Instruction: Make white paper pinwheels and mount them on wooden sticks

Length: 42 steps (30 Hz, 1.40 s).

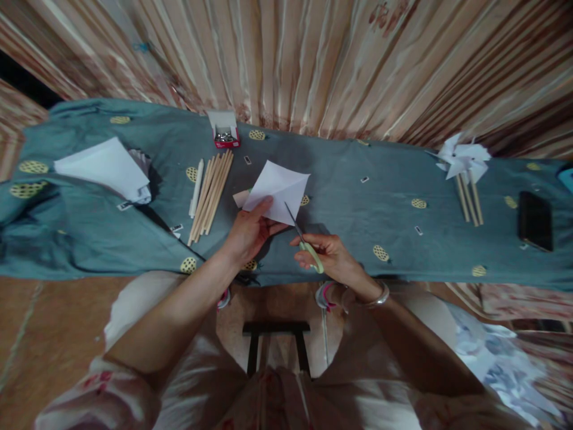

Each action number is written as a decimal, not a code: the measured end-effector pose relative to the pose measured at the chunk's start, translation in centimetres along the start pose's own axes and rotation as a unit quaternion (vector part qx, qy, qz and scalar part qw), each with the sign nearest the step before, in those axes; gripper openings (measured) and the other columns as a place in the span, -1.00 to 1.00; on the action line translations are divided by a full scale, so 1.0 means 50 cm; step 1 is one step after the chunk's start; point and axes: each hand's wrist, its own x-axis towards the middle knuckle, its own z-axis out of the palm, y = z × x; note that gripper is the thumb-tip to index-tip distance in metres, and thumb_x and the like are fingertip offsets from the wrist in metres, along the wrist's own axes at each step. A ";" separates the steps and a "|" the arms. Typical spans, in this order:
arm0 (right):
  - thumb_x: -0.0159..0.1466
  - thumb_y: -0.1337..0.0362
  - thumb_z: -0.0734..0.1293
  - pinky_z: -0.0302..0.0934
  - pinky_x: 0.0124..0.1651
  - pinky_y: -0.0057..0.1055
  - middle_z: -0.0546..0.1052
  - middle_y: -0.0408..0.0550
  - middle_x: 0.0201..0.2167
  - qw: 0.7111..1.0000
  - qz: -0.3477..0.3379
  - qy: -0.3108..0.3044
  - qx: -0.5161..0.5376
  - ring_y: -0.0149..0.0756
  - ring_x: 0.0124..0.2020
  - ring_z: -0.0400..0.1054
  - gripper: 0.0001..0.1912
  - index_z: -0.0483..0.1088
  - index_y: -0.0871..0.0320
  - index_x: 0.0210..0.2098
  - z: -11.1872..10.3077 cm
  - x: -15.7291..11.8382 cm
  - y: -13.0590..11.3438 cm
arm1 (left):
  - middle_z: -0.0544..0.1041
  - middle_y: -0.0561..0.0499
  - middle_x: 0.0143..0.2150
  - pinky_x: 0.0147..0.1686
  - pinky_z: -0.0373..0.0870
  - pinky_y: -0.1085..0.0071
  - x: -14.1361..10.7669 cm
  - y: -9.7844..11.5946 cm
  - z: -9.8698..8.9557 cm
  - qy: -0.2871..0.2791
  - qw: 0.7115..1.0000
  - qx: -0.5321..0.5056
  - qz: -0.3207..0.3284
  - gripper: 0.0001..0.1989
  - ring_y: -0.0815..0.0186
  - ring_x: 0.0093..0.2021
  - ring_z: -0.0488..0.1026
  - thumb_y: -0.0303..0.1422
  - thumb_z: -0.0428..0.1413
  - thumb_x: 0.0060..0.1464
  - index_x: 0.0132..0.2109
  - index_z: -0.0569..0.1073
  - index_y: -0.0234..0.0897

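At 1 o'clock from left hand (246, 236), over worktop (394, 239): white paper (275, 185), lower-left edge pinched between left fingers, thumb on top. Left hand nearer; right hand (333, 254) off at 4 o'clock, fingers closed round green handles of scissors (311, 252), long axis 11-to-5, dark blade over paper's lower corner; whether blades part, cannot tell. Paper roughly square, no clear long axis, thin, matte, faintly creased. Wooden sticks (212, 194) at 9 o'clock from paper.
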 end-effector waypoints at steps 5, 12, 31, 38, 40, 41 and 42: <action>-0.07 0.04 0.60 0.21 -0.55 -0.57 0.44 -0.30 -0.64 1.000 -0.007 -0.003 -0.007 -0.54 -0.62 0.31 -0.54 0.50 0.16 -0.29 0.001 -0.001 -0.004 | 0.60 0.00 -0.34 -0.28 0.59 0.40 -0.001 -0.004 -0.001 -0.011 1.000 -0.004 -0.004 -0.94 0.34 -0.37 0.56 -0.49 0.12 0.19 -0.17 0.46 -0.35; -0.04 0.03 0.59 0.22 -0.56 -0.56 0.44 -0.29 -0.64 1.000 -0.015 -0.006 -0.008 -0.54 -0.64 0.29 -0.56 0.50 0.16 -0.30 0.001 0.001 -0.001 | 0.61 -0.01 -0.32 -0.21 0.58 0.34 -0.001 -0.006 -0.006 -0.018 1.000 0.002 -0.008 -0.88 0.31 -0.33 0.57 -0.45 0.17 0.15 -0.14 0.47 -0.36; -0.10 0.03 0.61 0.19 -0.57 -0.58 0.41 -0.31 -0.65 1.000 0.004 0.012 0.002 -0.55 -0.63 0.28 -0.54 0.50 0.15 -0.32 0.004 0.000 -0.003 | 0.58 0.00 -0.34 -0.32 0.57 0.42 -0.001 -0.010 -0.005 -0.016 1.000 0.007 -0.003 -0.90 0.33 -0.36 0.55 -0.47 0.15 0.15 -0.16 0.46 -0.35; -0.08 0.00 0.60 0.23 -0.55 -0.56 0.42 -0.30 -0.64 1.000 -0.002 0.004 -0.003 -0.53 -0.63 0.30 -0.53 0.48 0.15 -0.33 0.005 -0.001 -0.004 | 0.60 -0.01 -0.32 -0.25 0.58 0.38 0.001 -0.014 -0.010 -0.020 1.000 0.018 0.010 -0.87 0.32 -0.36 0.56 -0.45 0.19 0.12 -0.16 0.47 -0.34; -0.07 -0.01 0.59 0.22 -0.55 -0.56 0.42 -0.31 -0.64 1.000 -0.006 0.004 -0.009 -0.54 -0.64 0.28 -0.54 0.48 0.15 -0.33 0.006 -0.001 -0.006 | 0.61 -0.01 -0.32 -0.24 0.58 0.37 0.002 -0.016 -0.012 -0.024 1.000 0.015 0.010 -0.88 0.32 -0.35 0.56 -0.45 0.18 0.12 -0.16 0.47 -0.34; -0.07 -0.01 0.59 0.21 -0.56 -0.55 0.41 -0.31 -0.65 1.000 -0.007 0.004 -0.012 -0.54 -0.65 0.27 -0.54 0.48 0.15 -0.33 0.006 -0.002 -0.007 | 0.61 -0.01 -0.32 -0.23 0.59 0.36 0.002 -0.016 -0.012 -0.025 1.000 0.014 0.010 -0.88 0.32 -0.35 0.57 -0.45 0.18 0.12 -0.16 0.47 -0.34; -0.06 -0.01 0.59 0.20 -0.56 -0.55 0.41 -0.31 -0.66 1.000 -0.008 0.004 -0.014 -0.54 -0.65 0.26 -0.54 0.47 0.15 -0.33 0.007 -0.002 -0.008 | 0.61 -0.01 -0.32 -0.22 0.59 0.35 0.002 -0.016 -0.012 -0.024 1.000 0.014 0.009 -0.87 0.31 -0.34 0.57 -0.45 0.19 0.12 -0.15 0.48 -0.34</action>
